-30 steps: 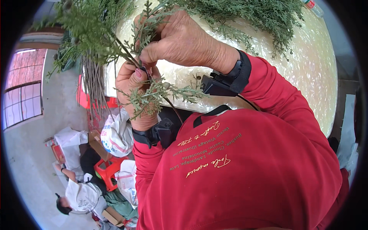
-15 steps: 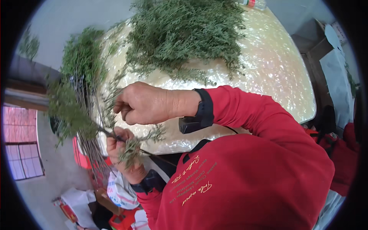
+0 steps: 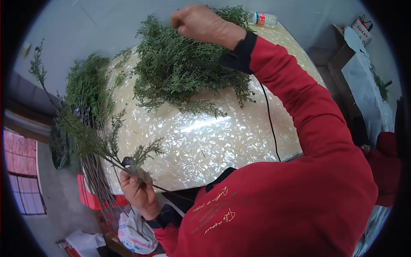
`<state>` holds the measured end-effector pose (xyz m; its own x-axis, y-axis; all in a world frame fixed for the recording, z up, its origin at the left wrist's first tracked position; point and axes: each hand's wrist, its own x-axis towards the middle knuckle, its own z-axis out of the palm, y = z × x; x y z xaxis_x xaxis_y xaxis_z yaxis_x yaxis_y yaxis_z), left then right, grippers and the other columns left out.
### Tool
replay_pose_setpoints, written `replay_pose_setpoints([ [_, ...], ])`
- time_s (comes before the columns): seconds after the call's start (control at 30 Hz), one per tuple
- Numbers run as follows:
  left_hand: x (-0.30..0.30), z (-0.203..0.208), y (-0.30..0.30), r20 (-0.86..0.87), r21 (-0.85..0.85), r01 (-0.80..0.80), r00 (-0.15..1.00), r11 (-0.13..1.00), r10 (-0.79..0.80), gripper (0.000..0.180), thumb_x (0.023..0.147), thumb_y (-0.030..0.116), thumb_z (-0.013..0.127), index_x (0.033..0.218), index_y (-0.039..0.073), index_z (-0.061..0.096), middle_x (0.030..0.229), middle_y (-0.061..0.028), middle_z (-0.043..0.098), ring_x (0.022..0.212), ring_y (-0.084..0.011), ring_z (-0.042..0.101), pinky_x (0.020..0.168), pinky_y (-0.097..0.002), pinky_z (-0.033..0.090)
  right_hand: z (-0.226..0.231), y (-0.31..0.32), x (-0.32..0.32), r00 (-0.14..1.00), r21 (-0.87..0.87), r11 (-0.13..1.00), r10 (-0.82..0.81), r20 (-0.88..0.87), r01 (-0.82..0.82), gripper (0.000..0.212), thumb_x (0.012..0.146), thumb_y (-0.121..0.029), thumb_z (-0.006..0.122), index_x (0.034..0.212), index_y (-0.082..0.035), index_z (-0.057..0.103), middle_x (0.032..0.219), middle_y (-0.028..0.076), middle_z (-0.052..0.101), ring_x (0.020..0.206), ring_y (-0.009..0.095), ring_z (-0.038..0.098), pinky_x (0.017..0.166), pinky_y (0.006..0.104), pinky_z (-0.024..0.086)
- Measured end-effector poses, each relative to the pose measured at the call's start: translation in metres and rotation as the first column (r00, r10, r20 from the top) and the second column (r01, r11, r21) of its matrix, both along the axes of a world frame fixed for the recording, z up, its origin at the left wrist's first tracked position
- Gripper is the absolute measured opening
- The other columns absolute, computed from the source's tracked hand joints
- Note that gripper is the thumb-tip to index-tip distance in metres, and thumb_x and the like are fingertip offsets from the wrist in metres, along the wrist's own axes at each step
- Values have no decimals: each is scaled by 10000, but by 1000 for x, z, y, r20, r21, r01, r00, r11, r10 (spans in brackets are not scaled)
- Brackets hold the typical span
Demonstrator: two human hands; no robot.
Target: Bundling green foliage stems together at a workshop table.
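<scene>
My left hand (image 3: 140,195), near the table's front left corner, is closed round the woody stem of a green conifer branch (image 3: 87,137). Its leafy end reaches up and left, and its bare stem end points toward my body. Small side sprigs still stand out from the stem near my fingers. My right hand (image 3: 201,25) is raised over the far side of a big heap of cut conifer sprigs (image 3: 180,73). Those fingers are curled in; whatever they hold, if anything, is hidden.
A bundle of long-stemmed branches (image 3: 90,85) lies along the left edge of the shiny, pearly tabletop (image 3: 205,150). A clear plastic bottle (image 3: 263,19) lies at the back. A black cable (image 3: 270,115) hangs from my right wrist. A white bag (image 3: 136,233) stands below left.
My right hand has moved away from the branch, up and over the heap of sprigs. My left hand stays closed on the branch, a little lower in view.
</scene>
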<state>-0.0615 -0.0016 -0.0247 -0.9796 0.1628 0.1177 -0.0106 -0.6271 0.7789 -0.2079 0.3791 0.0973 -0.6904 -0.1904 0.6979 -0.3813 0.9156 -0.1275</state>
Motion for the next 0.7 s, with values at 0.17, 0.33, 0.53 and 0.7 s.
replay_pose_setpoints([
  [0.17,3,20,10,-94,-179,-268,963,947,254,134,781,7,590,869,35,493,751,-59,542,563,-120,482,429,-211,406,-20,-16,-4,966,343,937,-143,216,62,120,625,-45,577,736,-28,619,722,156,610,692,341,594,609,395,488],
  [0.33,0,31,12,-164,-247,-309,947,918,275,105,790,8,580,849,34,497,741,-59,532,566,-115,471,423,-212,391,-6,-9,20,946,382,918,-211,245,106,98,603,-26,567,692,-20,607,701,164,603,699,350,593,610,426,479],
  [0.53,-4,31,26,-169,-271,-292,952,917,253,95,790,-9,565,845,22,494,745,-62,532,586,-115,484,425,-212,397,-18,14,46,915,388,912,-263,305,132,60,612,-29,568,667,-23,593,679,162,592,696,349,589,593,426,473],
  [0.7,2,30,35,-213,-312,-355,930,881,299,84,796,-15,552,842,16,488,743,-72,533,578,-120,504,405,-205,392,-30,11,45,961,275,932,-265,74,236,138,651,-40,562,785,-49,592,757,148,602,733,336,586,616,410,473],
])
